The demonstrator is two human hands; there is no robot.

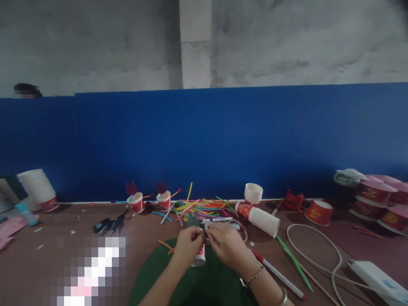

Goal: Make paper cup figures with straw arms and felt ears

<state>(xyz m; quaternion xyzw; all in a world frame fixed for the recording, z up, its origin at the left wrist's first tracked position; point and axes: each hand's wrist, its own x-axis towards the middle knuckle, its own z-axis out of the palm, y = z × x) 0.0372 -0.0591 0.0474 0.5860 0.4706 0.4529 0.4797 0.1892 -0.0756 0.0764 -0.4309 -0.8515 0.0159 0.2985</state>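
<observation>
Over a dark green mat [156,276], my two hands meet in the middle of the view. My left hand [190,243] is closed, its fingers against a small red and white paper cup [199,257] that is tilted with one end towards me. My right hand [225,243] pinches beside it, thumb and finger together; what it grips is too small to name. A dark green cut-out shape [192,220] shows just beyond my left fingertips. An orange straw piece [165,245] pokes out left of the left hand.
Coloured straws [200,207] lie piled behind the hands. Two decorated cups [136,203] stand left of them. Stacked paper cups [259,219] lie to the right, near a red-capped marker [280,274], a white cable [338,250] and a power strip [379,278]. Keys [111,224] rest at left.
</observation>
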